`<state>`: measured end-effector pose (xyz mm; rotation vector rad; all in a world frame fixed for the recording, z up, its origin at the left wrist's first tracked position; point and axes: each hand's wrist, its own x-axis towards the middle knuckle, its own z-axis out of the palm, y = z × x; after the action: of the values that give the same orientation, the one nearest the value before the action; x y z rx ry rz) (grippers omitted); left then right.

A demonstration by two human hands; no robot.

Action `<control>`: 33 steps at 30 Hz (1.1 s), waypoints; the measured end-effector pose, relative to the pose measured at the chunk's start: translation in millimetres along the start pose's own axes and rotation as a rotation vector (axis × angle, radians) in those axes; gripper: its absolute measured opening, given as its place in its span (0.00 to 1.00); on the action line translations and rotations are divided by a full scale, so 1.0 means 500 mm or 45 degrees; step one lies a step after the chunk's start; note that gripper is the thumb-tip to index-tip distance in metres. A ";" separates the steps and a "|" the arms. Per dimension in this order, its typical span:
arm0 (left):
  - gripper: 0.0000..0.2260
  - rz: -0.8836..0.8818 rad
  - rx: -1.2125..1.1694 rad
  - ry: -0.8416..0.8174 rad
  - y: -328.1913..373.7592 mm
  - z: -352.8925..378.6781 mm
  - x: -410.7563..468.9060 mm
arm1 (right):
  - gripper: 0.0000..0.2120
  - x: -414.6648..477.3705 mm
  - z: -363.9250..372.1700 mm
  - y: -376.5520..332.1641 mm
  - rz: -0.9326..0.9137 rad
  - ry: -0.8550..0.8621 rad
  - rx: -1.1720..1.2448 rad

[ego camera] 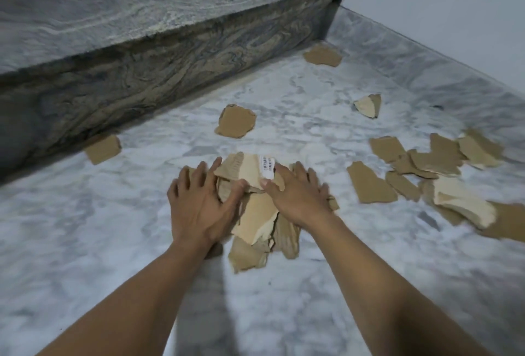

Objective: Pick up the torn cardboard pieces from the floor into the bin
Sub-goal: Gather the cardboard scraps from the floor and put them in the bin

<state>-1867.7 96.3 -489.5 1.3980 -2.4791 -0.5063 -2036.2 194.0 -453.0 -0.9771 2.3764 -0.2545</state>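
Observation:
A heap of torn brown cardboard pieces (257,213) lies on the marble floor in the middle of the view; its top piece carries a white barcode label (267,166). My left hand (199,202) rests on the heap's left side with fingers spread and its thumb pressing on the top piece. My right hand (295,193) lies flat on the right side, fingers straight. More torn pieces lie in a loose cluster (431,168) to the right. Single pieces lie at the left (102,148), centre (235,121) and far back (323,56). No bin is in view.
A dark marble stair step (142,51) runs along the left and back. A white wall (454,9) with a marble skirting (426,71) borders the right. Another small piece (368,105) lies near the skirting.

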 end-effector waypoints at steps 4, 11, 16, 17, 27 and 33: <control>0.35 0.041 -0.221 0.011 0.016 0.001 -0.056 | 0.50 -0.052 0.017 -0.021 0.110 0.100 0.339; 0.29 0.046 -0.351 -0.001 0.043 0.002 -0.110 | 0.38 -0.093 0.046 -0.045 0.265 0.247 0.908; 0.37 -0.040 -0.644 -0.020 0.065 -0.008 -0.148 | 0.44 -0.140 0.070 -0.025 0.277 0.263 1.320; 0.37 -0.050 -0.714 -0.027 0.073 -0.011 -0.154 | 0.44 -0.154 0.067 -0.018 0.258 0.300 1.379; 0.30 0.206 -1.182 -0.109 0.359 -0.096 -0.206 | 0.40 -0.337 -0.146 0.135 0.182 0.758 1.446; 0.30 0.509 -1.306 -0.113 0.668 -0.211 -0.264 | 0.40 -0.511 -0.420 0.268 0.140 1.051 1.364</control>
<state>-2019.0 351.4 -260.9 0.4658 -1.9185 -1.4562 -2083.5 460.9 -221.0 -0.1974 2.3144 -1.9248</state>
